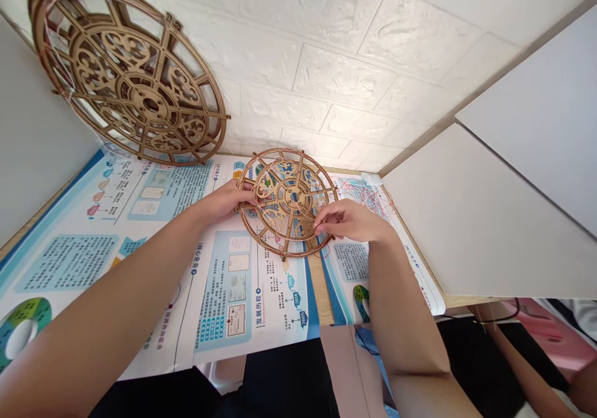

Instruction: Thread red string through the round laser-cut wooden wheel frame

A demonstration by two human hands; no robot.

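Note:
A round brown openwork frame [293, 198] with spokes and scroll cut-outs is held tilted above the printed sheets. My left hand [228, 201] grips its left rim, with the fingers wrapped round the edge. At the lower right of the frame, my right hand [342, 220] is closed, thumb and fingertips pinched together over the openwork. What those fingertips hold is too small to make out. A thin pale wire [265, 214] runs across the left part of the frame.
Larger matching round frames [152, 104] lean against the white brick-patterned wall [345, 73] at the upper left. Loose red and white wires [368, 195] lie at the right. Printed sheets [177, 281] cover the table. Another person's arm [522, 359] shows at the lower right.

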